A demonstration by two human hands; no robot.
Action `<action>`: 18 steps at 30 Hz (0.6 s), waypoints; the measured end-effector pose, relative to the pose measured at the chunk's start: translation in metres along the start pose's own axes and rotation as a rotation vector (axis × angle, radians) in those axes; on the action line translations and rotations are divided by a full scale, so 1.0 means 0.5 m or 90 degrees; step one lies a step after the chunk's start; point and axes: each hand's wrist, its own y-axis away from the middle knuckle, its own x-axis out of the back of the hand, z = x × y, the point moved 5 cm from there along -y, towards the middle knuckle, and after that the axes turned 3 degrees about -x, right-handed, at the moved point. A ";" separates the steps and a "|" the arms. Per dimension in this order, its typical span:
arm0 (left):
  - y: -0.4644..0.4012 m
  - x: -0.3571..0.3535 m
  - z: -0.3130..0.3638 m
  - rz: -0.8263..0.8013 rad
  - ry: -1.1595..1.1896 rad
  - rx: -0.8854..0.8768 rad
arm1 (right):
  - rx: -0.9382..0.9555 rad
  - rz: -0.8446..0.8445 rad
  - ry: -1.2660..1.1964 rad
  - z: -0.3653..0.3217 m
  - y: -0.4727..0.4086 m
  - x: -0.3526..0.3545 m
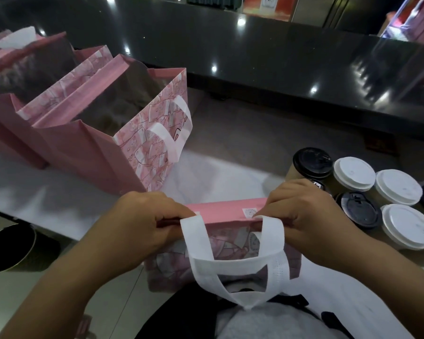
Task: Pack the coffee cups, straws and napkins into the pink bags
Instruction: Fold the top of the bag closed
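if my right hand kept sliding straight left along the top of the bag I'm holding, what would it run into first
Most likely your left hand, which pinches the same top edge of the flat pink patterned bag that your right hand grips. Only the white fabric handle hangs between them, slightly nearer you.

bags (132,133) pink, floral print | handles (230,263) white | lids (399,187) blk/white

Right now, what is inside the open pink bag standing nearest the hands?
The open pink bag shows only a dark interior near its mouth; no contents are discernible. Its bottom is hidden by its own walls.
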 end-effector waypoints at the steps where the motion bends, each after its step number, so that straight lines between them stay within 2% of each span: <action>1: 0.002 0.000 -0.002 0.001 0.002 -0.007 | 0.003 -0.003 -0.007 0.005 0.001 0.000; 9: 0.025 0.023 -0.031 0.053 0.008 -0.022 | 0.001 0.001 -0.060 0.052 0.024 0.014; 18: 0.049 0.040 -0.064 0.089 0.058 0.018 | -0.053 -0.014 -0.075 0.095 0.062 0.042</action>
